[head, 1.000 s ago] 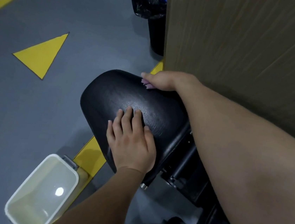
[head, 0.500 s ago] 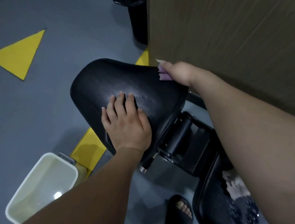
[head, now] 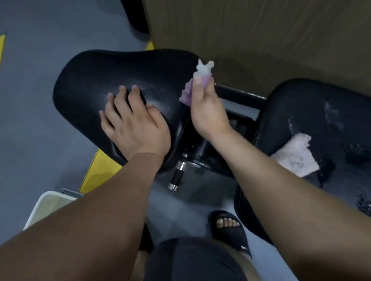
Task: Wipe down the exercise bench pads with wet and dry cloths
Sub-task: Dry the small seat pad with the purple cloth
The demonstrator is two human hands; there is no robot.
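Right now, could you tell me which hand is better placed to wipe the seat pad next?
Probably the right hand: it grips the purple cloth at the seat pad edge; the left hand lies flat, empty.

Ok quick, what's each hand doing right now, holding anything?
Left hand: open, flat on the black seat pad, holding nothing.
Right hand: closed on a purple cloth at the pad's edge.

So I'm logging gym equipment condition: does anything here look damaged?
Yes. The right bench pad looks worn: pale scuffed patches and ragged dark spots break its black cover around the pale cloth. The left pad looks intact.
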